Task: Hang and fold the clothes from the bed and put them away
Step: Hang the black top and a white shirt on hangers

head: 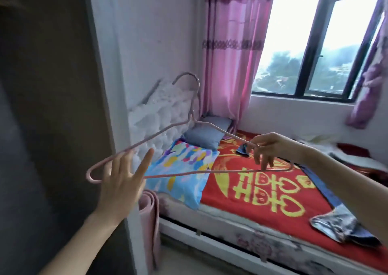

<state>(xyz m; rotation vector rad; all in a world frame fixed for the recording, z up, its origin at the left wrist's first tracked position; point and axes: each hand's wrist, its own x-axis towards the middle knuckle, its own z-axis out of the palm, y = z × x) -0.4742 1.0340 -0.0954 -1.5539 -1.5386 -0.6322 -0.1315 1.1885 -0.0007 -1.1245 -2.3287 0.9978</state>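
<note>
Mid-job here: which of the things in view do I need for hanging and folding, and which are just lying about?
For the job: pink hanger, pinched by the right hand; open left hand at its other end; blue-grey garment and small dark blue garment on the bed.

Lying about: colourful pillow, grey pillow, rolled pink mat, pink curtain.

A thin pink hanger (210, 171) with a smooth, matt coating, plastic over wire by its look, is seen against a white tufted headboard (159, 109) whose padded covering shines glossily. The bed cover (262, 193) is matt red cloth printed in yellow, the patterned pillow (184, 169) a smooth cloth with a slight sheen, the crumpled garment (336, 224) soft grey-blue fabric. Thin pink curtain (231, 44) cloth lets light through beside a dark, smooth window frame (319, 33) — the rolled mat (149, 222) looks like matt foam.
</note>
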